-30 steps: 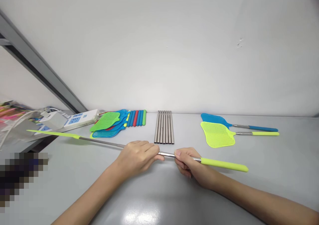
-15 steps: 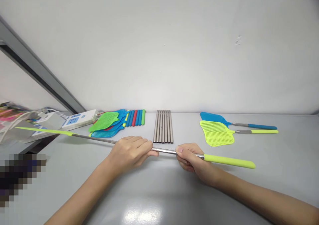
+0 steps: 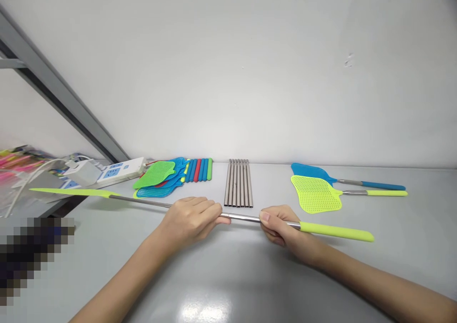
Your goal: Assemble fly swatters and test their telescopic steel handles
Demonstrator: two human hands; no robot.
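Left hand: clamped around extended rod
Right hand: clamped on rod beside grip
Lime swatter: held over counter — apparently fully joined
Swatter pair: lying at right, apparently done
Loose heads, loose grips, tubes: separate — seemingly not yet joined
Counter: grey, glossy, against white wall

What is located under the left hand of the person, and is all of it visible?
The metal rod of the held yellow-green fly swatter passes under the left hand and shows on both sides. The stretch inside the grip is covered, so any joint there cannot be seen.
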